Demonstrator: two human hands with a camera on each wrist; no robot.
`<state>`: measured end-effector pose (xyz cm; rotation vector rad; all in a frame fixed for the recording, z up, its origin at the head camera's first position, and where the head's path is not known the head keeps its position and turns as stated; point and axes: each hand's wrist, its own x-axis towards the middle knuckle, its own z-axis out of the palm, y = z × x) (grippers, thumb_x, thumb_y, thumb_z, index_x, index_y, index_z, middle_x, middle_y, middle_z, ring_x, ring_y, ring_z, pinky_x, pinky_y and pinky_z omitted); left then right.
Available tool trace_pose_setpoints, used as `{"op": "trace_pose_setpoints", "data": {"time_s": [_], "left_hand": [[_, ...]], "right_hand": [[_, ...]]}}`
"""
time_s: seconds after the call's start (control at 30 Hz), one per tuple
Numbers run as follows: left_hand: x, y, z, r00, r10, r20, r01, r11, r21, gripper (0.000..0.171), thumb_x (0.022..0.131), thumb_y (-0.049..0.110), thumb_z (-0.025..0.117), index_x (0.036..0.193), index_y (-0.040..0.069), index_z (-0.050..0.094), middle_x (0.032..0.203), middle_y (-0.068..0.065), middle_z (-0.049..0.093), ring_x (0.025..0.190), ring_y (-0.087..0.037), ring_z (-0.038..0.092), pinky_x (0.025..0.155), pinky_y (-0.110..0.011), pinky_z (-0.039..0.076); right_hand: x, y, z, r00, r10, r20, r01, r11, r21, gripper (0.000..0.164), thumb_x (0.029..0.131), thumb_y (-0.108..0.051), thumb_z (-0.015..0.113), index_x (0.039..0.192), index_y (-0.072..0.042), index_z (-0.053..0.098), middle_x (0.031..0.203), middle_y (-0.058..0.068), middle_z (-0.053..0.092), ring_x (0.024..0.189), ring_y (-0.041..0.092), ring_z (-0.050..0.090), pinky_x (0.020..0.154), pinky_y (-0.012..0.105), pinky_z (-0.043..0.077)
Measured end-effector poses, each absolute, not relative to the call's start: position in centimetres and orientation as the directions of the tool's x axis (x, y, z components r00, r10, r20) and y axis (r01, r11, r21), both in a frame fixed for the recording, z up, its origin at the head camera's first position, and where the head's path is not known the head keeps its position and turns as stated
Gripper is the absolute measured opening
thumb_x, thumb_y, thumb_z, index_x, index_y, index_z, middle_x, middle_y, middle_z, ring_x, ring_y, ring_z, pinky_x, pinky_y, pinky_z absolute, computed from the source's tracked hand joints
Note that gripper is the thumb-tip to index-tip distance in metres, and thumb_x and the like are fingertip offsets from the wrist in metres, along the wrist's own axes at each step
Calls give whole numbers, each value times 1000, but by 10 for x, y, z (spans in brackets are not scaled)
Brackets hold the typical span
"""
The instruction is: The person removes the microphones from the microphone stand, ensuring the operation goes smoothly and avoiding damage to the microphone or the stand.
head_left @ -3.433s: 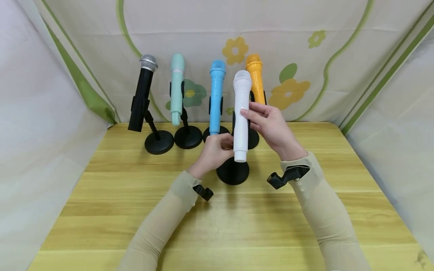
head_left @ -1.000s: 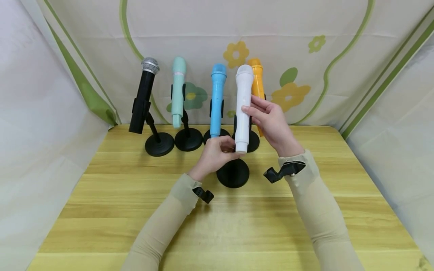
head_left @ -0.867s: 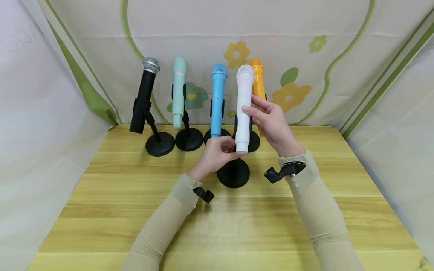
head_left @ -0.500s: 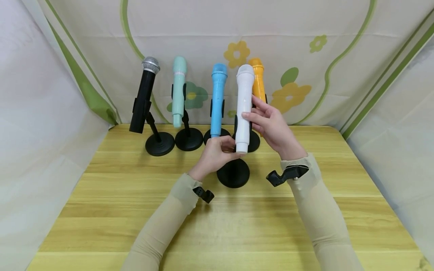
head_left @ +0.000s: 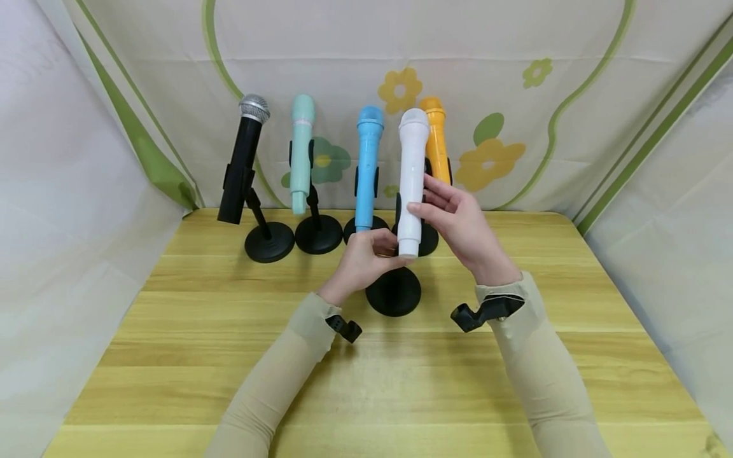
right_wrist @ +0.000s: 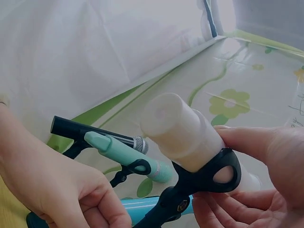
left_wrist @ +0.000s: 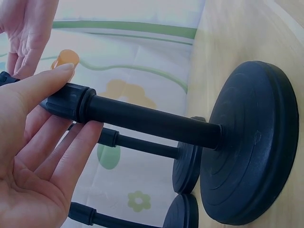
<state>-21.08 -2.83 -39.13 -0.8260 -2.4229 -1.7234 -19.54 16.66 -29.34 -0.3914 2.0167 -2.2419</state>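
Fingers (head_left: 445, 189) of the right hand (head_left: 466, 235) parted narrowly, only by the thickness of the white microphone (head_left: 411, 178): thumb on the lower half of the barrel, other fingers reaching behind its right side, partly hidden in the head view. From the right wrist, thumb against the barrel, fingertips on the opposite side, close to the black clip (right_wrist: 209, 176); impossible to tell whether touching clip or barrel there.

White microphone just to the left of the right palm, long axis close to upright, domed head up and tilted toward the backdrop (head_left: 321, 32), blunt tail down toward the wearer. Seated in the clip, with a curved black arm along the barrel. Right hand nearer, in contact with the barrel; left hand (head_left: 361, 262) lower, just below and left of the tail. Contact between left thumb and tail not clear.

In the left wrist view, left thumb on top of the collar of the black stand (left_wrist: 152, 121), fingertips beneath, in a light grip. Below that grip, straight pole down to a round base (head_left: 394, 294), flat on the wooden table (head_left: 395, 394).

Behind, orange microphone (head_left: 437, 143) to the right, blue microphone (head_left: 368, 165) to the left.
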Motion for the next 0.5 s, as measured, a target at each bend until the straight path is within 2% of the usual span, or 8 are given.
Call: {"op": "trace_pose_setpoints", "data": {"time_s": [0.5], "left_hand": [[-210, -28, -391, -859, 381, 343, 452, 247, 857, 21, 84, 16, 87, 99, 8, 74, 96, 1, 72, 82, -11, 71, 76, -27, 60]], "right_hand": [[-200, 167, -294, -956, -246, 159, -116, -180, -977, 64, 96, 0, 68, 153, 4, 39, 145, 22, 49, 128, 29, 52, 106, 33, 46]]}}
